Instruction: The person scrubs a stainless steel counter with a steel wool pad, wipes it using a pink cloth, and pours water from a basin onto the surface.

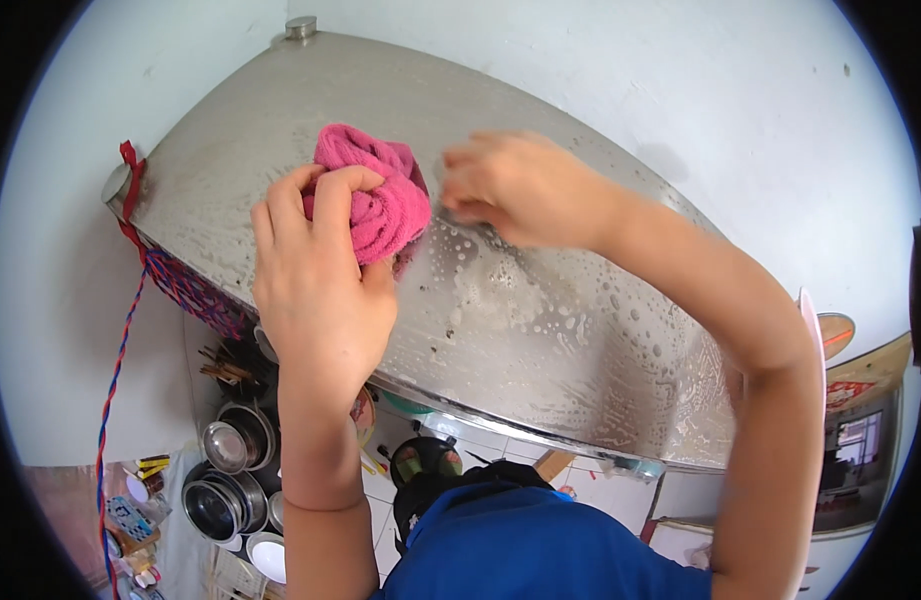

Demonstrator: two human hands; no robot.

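My left hand grips a bunched pink terry cloth, its fingers curled over the folds. The cloth rests on a wide stainless-steel top or lies just above it. To the right of the cloth, my right hand is blurred, its fingers curled down at the wet metal. Whether anything is under those fingers is hidden. Soapy suds and droplets cover the metal around and below my right hand. A few dark specks dot the surface between the two hands.
Short round metal posts stand at the top's corners; a red strip and blue-red cord are tied to the left one. Walls border the far sides. Below left are metal pots and a white bowl. My feet are on a black stool.
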